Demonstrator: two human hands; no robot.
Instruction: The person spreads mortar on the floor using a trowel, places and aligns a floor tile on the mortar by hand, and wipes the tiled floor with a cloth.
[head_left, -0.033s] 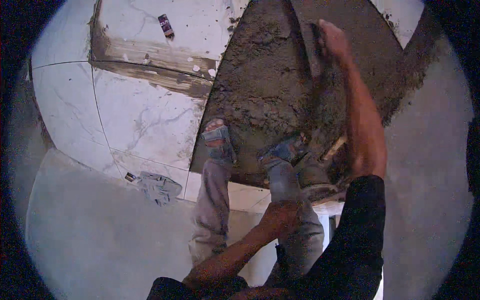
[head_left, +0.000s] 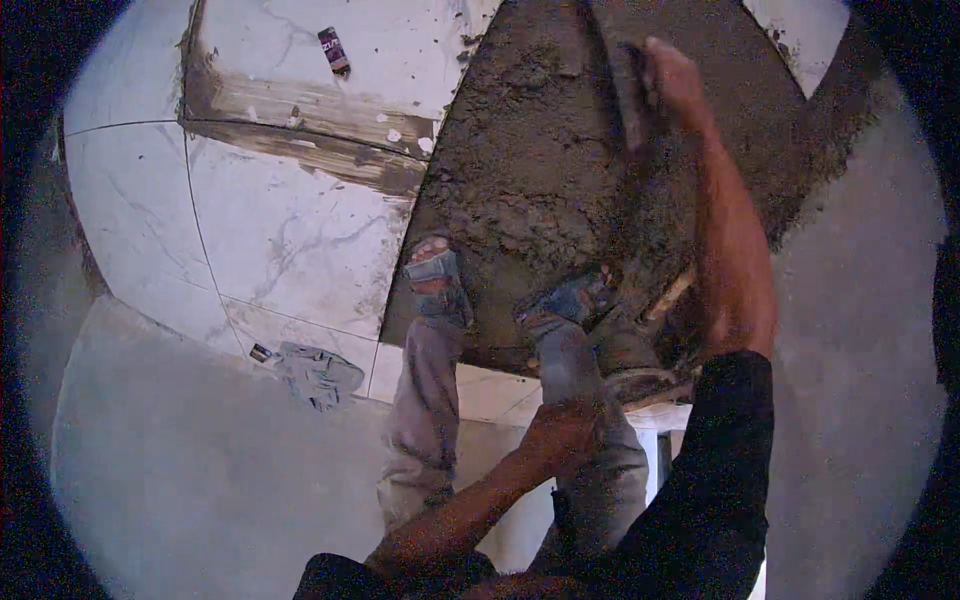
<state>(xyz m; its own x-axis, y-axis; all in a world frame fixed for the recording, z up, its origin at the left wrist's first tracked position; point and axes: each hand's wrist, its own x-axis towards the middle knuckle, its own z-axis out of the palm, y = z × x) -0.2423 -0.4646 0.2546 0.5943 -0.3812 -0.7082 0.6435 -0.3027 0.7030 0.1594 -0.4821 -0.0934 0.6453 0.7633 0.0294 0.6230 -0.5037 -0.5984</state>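
My right hand [head_left: 678, 85] reaches far forward, closed on a dark, flat-bladed trowel [head_left: 630, 100], its blade held against the wet grey-brown mortar [head_left: 540, 130]. Part of the tool is hidden by the hand, and its edge is smeared. My left hand [head_left: 565, 432] lies on my right trouser leg [head_left: 572, 365] near the knee; its fingers are too dark to make out. Both my feet, in sandals, stand at the near side of the mortar, with the left foot [head_left: 434, 270] by the tile edge.
White marbled tiles [head_left: 300, 220] with dried mortar smears border the mortar on the left. On them lie a small dark packet [head_left: 333, 50] and a crumpled grey cloth [head_left: 318, 375]. Beside my right foot are a wooden handle [head_left: 672, 295] and a dark bucket-like shape [head_left: 628, 350]. Grey floor [head_left: 850, 330] extends right.
My right hand and the trowel have shifted slightly to the right over the mortar. My left hand and feet stay in place.
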